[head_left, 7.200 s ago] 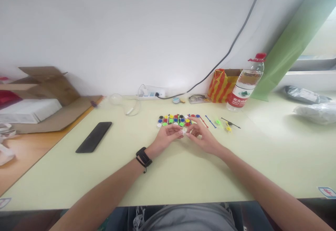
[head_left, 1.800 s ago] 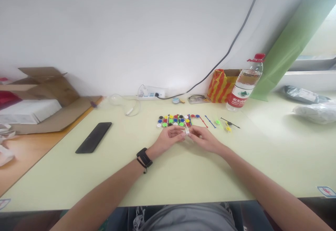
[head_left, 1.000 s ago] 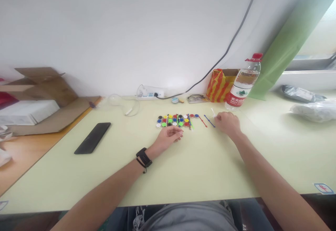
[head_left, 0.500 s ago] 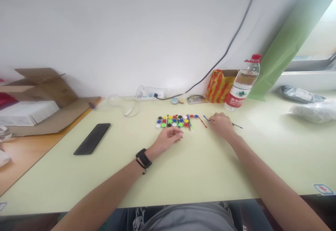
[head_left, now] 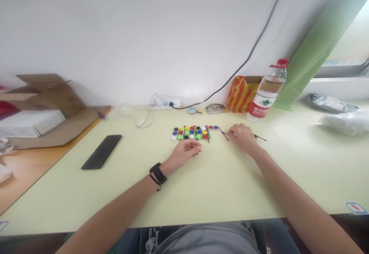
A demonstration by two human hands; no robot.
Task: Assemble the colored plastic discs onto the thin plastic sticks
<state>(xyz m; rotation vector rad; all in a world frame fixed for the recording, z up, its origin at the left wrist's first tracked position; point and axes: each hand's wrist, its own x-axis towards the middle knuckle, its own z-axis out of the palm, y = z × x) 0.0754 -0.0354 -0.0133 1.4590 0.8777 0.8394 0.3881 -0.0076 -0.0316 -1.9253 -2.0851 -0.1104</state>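
My right hand (head_left: 241,135) is closed in a pinch on a thin blue stick (head_left: 224,132), whose end sticks out to the left and crosses a red stick with pointed ends (head_left: 224,134). A black stick (head_left: 261,137) lies just right of that hand, beside a small dark round piece partly behind it. My left hand (head_left: 186,151) rests on the table, fingers loosely curled and slightly apart, with nothing visible in it. Just beyond it, small coloured discs (head_left: 191,132) lie in rows, with several thin sticks (head_left: 208,134) across them. The left hand hides part of the nearest row.
A black phone-like slab (head_left: 101,152) lies at left. Along the wall are a power strip (head_left: 161,103), glasses (head_left: 215,107), a striped bag (head_left: 241,94) and a water bottle (head_left: 266,92). A cardboard box (head_left: 52,92) stands far left; plastic packages (head_left: 343,123) lie right.
The blue stick's end has shifted left and slightly down, and now crosses the red stick, which has also moved a little. My left hand has stayed in place.
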